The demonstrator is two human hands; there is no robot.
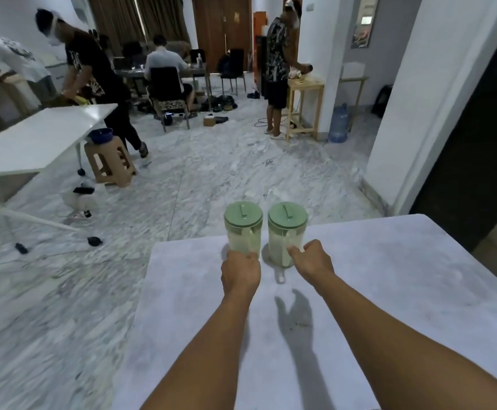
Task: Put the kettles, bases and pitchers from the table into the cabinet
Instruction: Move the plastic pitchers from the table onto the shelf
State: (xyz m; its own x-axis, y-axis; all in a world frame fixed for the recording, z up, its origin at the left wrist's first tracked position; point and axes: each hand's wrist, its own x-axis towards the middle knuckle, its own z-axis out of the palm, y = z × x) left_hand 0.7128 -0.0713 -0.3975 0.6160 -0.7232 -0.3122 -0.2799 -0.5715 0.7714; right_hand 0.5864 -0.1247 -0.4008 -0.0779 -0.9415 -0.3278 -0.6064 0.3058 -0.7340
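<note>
Right now two clear pitchers with green lids stand side by side, just apart, near the far edge of the pale counter. No kettles or bases show on it. Both arms reach forward. Left hand is clenched around the handle side of the left pitcher, its fingers wrapped at the lower body. Right hand touches the right pitcher low on its near side, thumb and fingers partly spread; whether it grips cannot be told. Beyond the counter lies a marble floor, one white folding table, one tan stool, and four people.
</note>
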